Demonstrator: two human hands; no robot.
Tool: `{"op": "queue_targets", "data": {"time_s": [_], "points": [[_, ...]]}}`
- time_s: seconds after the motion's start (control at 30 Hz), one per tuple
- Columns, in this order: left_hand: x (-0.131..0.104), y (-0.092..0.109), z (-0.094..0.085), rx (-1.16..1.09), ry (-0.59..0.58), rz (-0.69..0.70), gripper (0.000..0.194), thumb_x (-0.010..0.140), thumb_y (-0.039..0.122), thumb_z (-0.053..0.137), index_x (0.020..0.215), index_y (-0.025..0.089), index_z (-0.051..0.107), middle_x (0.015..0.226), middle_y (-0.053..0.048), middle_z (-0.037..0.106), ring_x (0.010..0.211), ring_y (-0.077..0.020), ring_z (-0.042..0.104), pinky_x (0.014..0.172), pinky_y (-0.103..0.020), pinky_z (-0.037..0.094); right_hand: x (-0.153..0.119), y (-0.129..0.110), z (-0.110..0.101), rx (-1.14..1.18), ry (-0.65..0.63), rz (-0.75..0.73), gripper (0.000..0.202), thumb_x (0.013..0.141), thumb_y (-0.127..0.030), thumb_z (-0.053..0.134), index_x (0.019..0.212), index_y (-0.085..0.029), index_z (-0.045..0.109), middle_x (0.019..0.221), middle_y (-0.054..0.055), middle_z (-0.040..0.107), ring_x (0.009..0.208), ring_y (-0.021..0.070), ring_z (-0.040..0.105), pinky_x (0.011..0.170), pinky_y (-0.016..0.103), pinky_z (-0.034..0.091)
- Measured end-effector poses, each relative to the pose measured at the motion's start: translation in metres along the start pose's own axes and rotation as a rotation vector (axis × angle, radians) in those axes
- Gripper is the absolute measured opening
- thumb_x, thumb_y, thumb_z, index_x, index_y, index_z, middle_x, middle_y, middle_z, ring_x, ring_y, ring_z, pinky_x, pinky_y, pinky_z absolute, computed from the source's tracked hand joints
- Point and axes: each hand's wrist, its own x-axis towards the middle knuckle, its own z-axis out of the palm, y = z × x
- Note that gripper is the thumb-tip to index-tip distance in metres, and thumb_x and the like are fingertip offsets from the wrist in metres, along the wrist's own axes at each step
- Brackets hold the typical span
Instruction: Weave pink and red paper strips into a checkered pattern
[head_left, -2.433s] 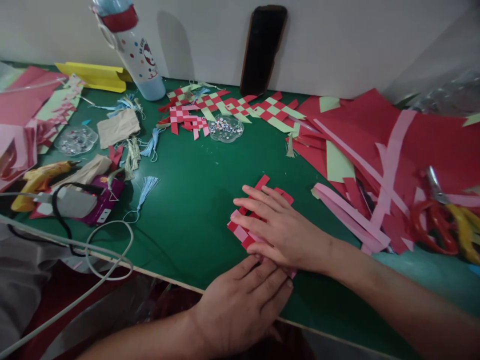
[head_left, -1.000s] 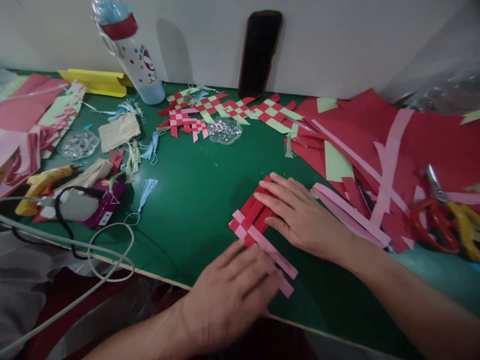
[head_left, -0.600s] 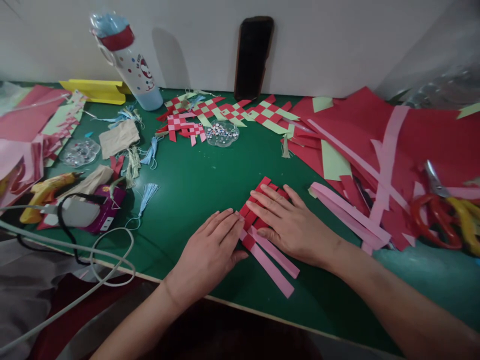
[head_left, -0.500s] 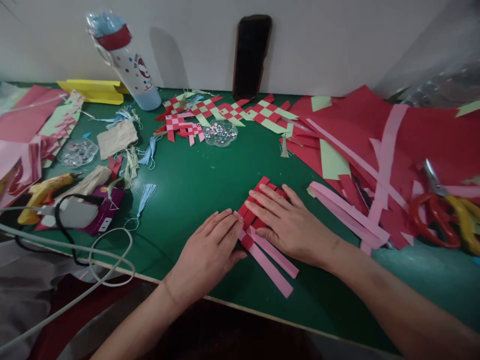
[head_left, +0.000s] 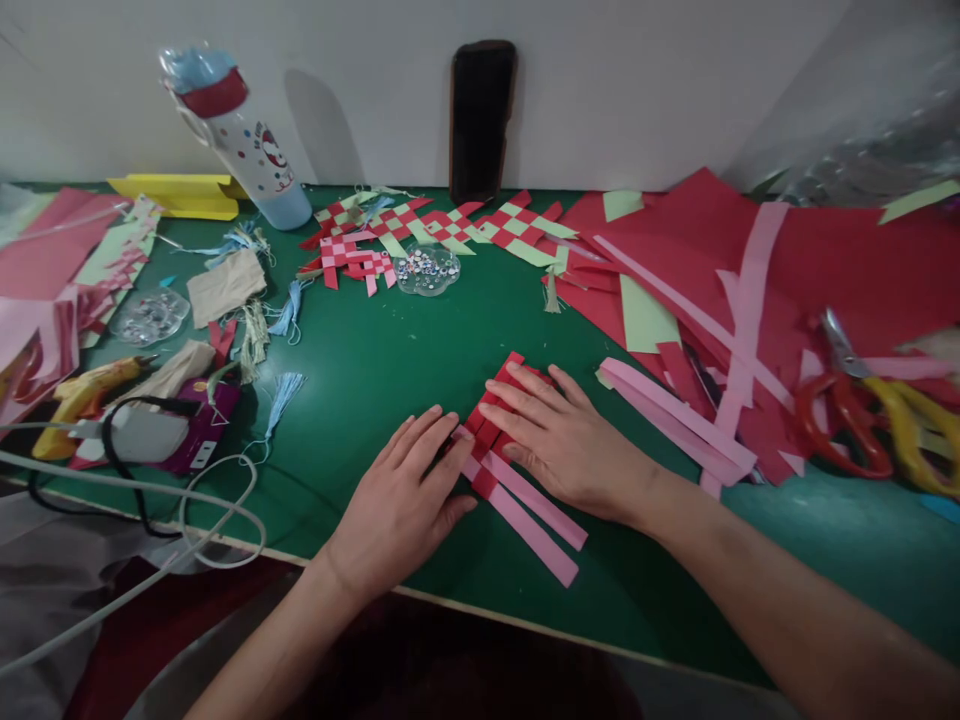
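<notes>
Red paper strips (head_left: 480, 412) lie side by side at a slant on the green table, crossed at their lower left end by pink paper strips (head_left: 536, 535) that run toward the table's front edge. My right hand (head_left: 566, 445) rests flat over the red strips, fingers spread, covering much of them. At the left end of the weave is my left hand (head_left: 409, 490); its fingers are stretched out, with the index fingertip touching the edge of the strips. Another folded pink strip (head_left: 675, 415) lies to the right of my right hand.
Finished woven paper fish (head_left: 517, 228) line the back beside a dish of googly eyes (head_left: 427, 270). A phone (head_left: 482, 120) and bottle (head_left: 247, 140) stand behind. Scissors (head_left: 844, 420) and red paper (head_left: 840, 270) lie right; a glue gun (head_left: 82, 395), tassels and cables (head_left: 217, 510) lie left.
My left hand's fingers have spread apart a little at the end of the strips. My right hand stays on the red strips. The whole view has shifted slightly.
</notes>
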Motion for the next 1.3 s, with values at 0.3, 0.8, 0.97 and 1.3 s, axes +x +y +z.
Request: {"op": "queue_targets", "data": {"time_s": [0.3,0.8,0.97,1.3], "points": [[-0.005,0.002,0.009,-0.022,-0.005,0.035,0.036,0.097,0.025,0.048,0.132,0.017,0.052,0.141,-0.012,0.051,0.139,-0.0283,0.038,0.114,-0.052,0.037,0.000,0.001,0.002,-0.021,-0.018,0.002,0.045,0.101,-0.034,0.032,0.140,-0.019,0.049,0.151,0.009,0.043,0.143,0.0303,0.030,0.111,0.060,0.021],[-0.004,0.003,0.006,-0.132,0.008,-0.007,0.046,0.095,0.022,0.050,0.139,0.013,0.040,0.137,-0.015,0.053,0.139,-0.0299,0.037,0.111,-0.055,0.039,0.000,0.001,0.005,-0.035,-0.013,0.023,0.047,0.102,-0.039,0.030,0.140,-0.022,0.050,0.151,0.005,0.044,0.142,0.0311,0.029,0.113,0.058,0.020],[-0.006,0.002,0.006,-0.077,-0.002,0.028,0.041,0.097,0.022,0.047,0.136,0.014,0.044,0.137,-0.013,0.054,0.138,-0.0297,0.037,0.112,-0.054,0.038,0.000,0.002,0.006,-0.038,-0.016,0.023,0.047,0.102,-0.039,0.029,0.141,-0.022,0.049,0.151,0.004,0.043,0.143,0.0309,0.029,0.113,0.058,0.019],[0.005,0.014,0.009,-0.095,0.053,-0.112,0.057,0.090,0.051,0.058,0.130,0.013,0.048,0.125,-0.013,0.062,0.129,-0.0330,0.047,0.110,-0.054,0.040,-0.001,0.000,0.005,-0.019,-0.020,0.030,0.047,0.102,-0.039,0.029,0.140,-0.021,0.050,0.151,0.005,0.043,0.142,0.0317,0.029,0.113,0.060,0.020]]}}
